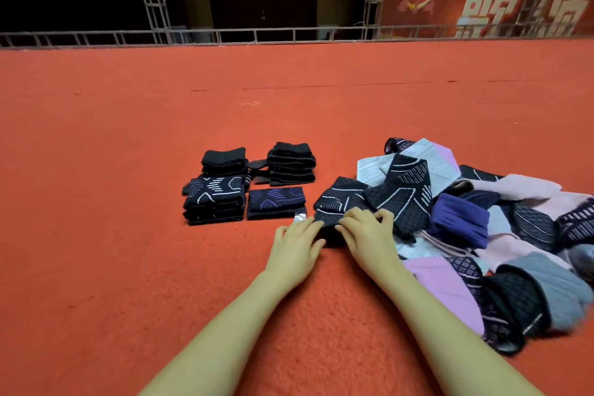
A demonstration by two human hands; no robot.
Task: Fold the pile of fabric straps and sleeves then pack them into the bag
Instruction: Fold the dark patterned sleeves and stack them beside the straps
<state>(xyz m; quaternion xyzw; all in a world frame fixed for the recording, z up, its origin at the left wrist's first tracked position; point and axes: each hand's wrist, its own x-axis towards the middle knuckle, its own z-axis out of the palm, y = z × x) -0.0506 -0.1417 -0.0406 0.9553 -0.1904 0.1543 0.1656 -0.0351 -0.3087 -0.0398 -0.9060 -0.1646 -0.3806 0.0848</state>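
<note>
A loose pile of fabric sleeves and straps [475, 225] in black, purple, pink, grey and white lies on the red carpet at the right. At its left edge lies a black sleeve with white line pattern [344, 199]. My left hand [297, 246] holds its near left corner, fingers curled over the edge. My right hand [369, 231] rests on top of the same sleeve with fingers bent, pressing it down. Folded pieces stand in stacks to the left: a patterned black stack [213, 202], a navy stack [275, 202], and two plain black stacks [223, 159] [292, 162]. No bag is in view.
Red carpet [160, 267] covers the floor all round. A metal truss railing [257, 34] runs along the far edge, with a red banner [482, 0] behind it at the right.
</note>
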